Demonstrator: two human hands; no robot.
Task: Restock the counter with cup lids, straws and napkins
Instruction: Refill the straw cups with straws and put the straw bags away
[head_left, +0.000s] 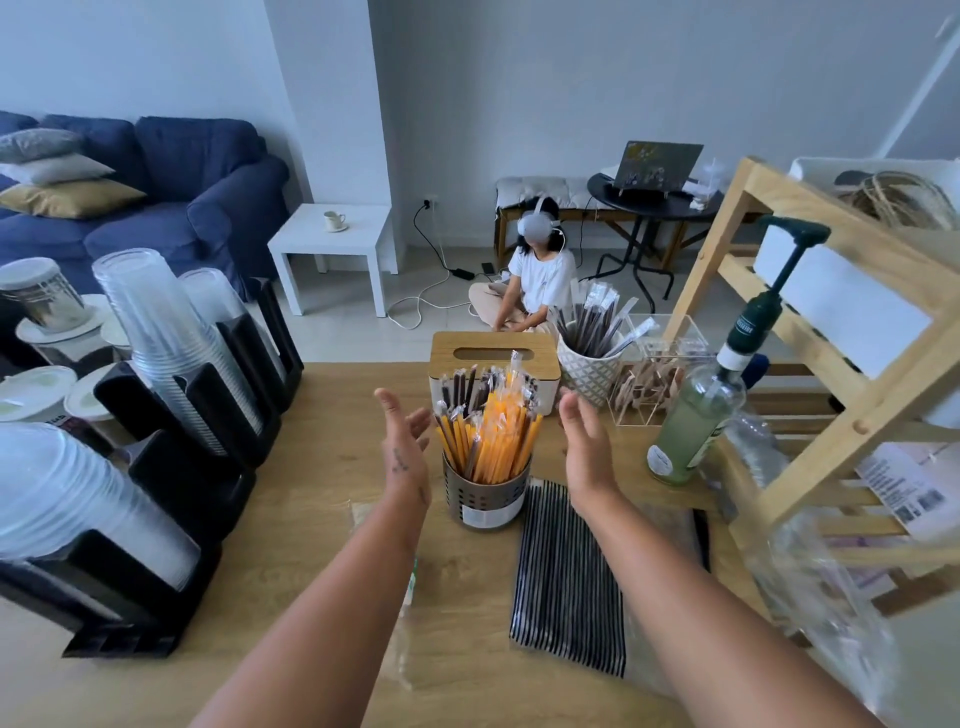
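The left hand and right hand, both open and holding nothing, flank the straws fanned in a metal holder near the middle of the tabletop — the job looks like squaring the bundle; pressing in evenly from both sides, low on the wrappers, should keep the holder from tipping

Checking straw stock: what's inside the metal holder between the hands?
Wrapped orange straws fill the metal holder, with dark straws behind. Their lower ends are hidden by its wall.
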